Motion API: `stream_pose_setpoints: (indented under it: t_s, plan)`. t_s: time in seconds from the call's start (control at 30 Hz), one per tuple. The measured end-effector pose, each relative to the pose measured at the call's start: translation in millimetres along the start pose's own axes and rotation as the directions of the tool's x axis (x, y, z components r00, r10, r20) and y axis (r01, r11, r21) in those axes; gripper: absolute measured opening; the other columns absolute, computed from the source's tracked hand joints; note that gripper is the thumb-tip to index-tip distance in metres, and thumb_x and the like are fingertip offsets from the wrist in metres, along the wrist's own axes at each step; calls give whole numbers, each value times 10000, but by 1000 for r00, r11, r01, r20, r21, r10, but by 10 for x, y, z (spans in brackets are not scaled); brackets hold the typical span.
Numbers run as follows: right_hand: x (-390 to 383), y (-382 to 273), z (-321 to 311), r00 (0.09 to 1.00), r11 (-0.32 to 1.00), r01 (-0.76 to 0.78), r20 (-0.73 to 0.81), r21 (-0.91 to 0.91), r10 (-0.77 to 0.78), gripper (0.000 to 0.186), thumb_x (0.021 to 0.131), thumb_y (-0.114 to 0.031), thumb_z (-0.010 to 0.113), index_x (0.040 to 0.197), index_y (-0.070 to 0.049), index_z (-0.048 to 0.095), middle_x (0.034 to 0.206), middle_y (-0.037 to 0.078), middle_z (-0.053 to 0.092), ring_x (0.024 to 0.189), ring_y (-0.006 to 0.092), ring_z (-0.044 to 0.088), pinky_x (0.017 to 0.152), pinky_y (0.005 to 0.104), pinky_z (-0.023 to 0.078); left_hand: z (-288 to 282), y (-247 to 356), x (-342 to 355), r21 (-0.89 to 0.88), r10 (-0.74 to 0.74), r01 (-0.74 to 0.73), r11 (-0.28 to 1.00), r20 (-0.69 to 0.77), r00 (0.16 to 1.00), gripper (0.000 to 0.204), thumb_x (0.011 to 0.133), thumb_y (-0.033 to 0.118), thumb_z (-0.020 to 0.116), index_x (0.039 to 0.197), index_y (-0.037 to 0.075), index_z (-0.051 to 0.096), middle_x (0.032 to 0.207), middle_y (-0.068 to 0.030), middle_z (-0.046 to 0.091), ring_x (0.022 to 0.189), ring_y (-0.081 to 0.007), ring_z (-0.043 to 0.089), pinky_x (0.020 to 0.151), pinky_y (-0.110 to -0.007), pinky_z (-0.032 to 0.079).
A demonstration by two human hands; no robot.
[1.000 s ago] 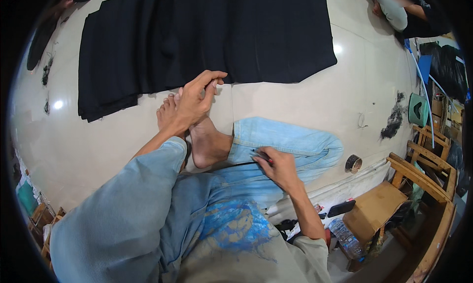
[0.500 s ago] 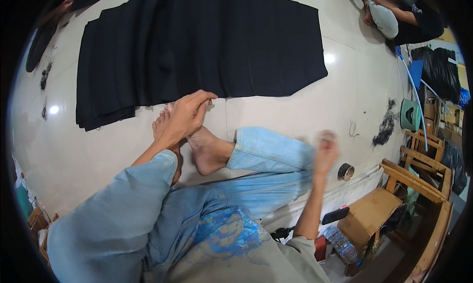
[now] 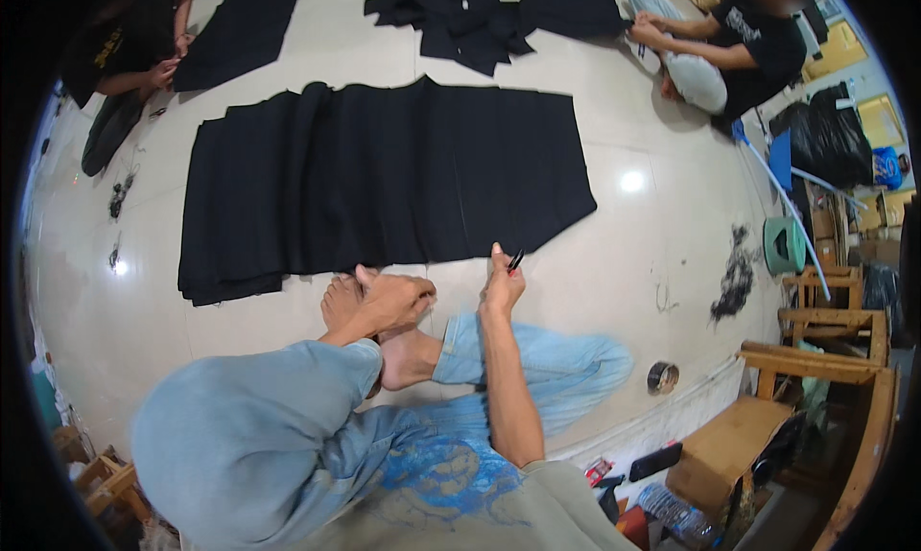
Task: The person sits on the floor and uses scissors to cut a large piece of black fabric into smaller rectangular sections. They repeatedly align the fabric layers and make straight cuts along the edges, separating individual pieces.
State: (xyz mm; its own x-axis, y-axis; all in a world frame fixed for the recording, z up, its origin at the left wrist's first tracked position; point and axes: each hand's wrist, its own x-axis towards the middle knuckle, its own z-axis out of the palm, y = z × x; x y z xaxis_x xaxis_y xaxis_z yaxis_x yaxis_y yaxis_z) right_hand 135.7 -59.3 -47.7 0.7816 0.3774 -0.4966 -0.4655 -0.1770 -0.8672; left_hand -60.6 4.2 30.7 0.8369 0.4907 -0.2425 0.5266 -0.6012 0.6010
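Note:
My right hand is closed around a small black tool with narrow tips, just below the near edge of a black cloth stack. Its exact kind is too small to tell. The cloth lies flat in overlapping, folded layers on the floor. My left hand hovers over or rests on my bare feet, close to the cloth's near edge. Its fingers are curled, and whatever they may hold is hidden.
Two people sit at the far left and far right, handling black cloth. More black pieces lie beyond the stack. Thread clumps, a tape roll, a green plastic container, wooden frames and a cardboard box are at the right.
My right hand has swung left from beside my knee to the cloth's near edge. The left hand has drawn back slightly from the cloth. The view has tilted upward, showing more floor beyond.

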Motion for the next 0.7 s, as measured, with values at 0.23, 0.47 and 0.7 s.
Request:
stream_pose_setpoints:
  t_s: [0.23, 0.47, 0.7]
  plan:
    - [57, 33, 298, 930, 957, 265, -231, -118, -286, 366, 871, -336, 793, 961, -35, 605, 754, 11, 527, 657, 122, 517, 534, 262, 405, 284, 142, 610, -717, -222, 386, 581, 316, 922, 520, 976, 375, 561, 1355, 22, 534, 1135, -145, 692, 1046, -258, 657, 894, -409, 496]
    - [247, 33, 110, 986, 997, 18, -168, 78, -4, 285, 872, -243, 801, 788, -117, 559, 647, -25, 533, 524, 70, 458, 452, 252, 338, 609, 104, 827, -904, -201, 403, -141, 425, 883, 523, 1011, 375, 490, 1406, 32, 467, 1292, -89, 604, 1176, -184, 575, 986, -382, 434]
    - [-181, -406, 353, 993, 978, -112, -27, 174, 119, 366, 900, -282, 775, 707, -141, 497, 590, -53, 457, 426, 35, 316, 380, 230, 224, 614, 299, 887, -836, -312, 263, -481, 443, 840, 777, 998, 656, 406, 1410, 0, 469, 1305, -131, 600, 1261, -220, 515, 1086, -387, 344]
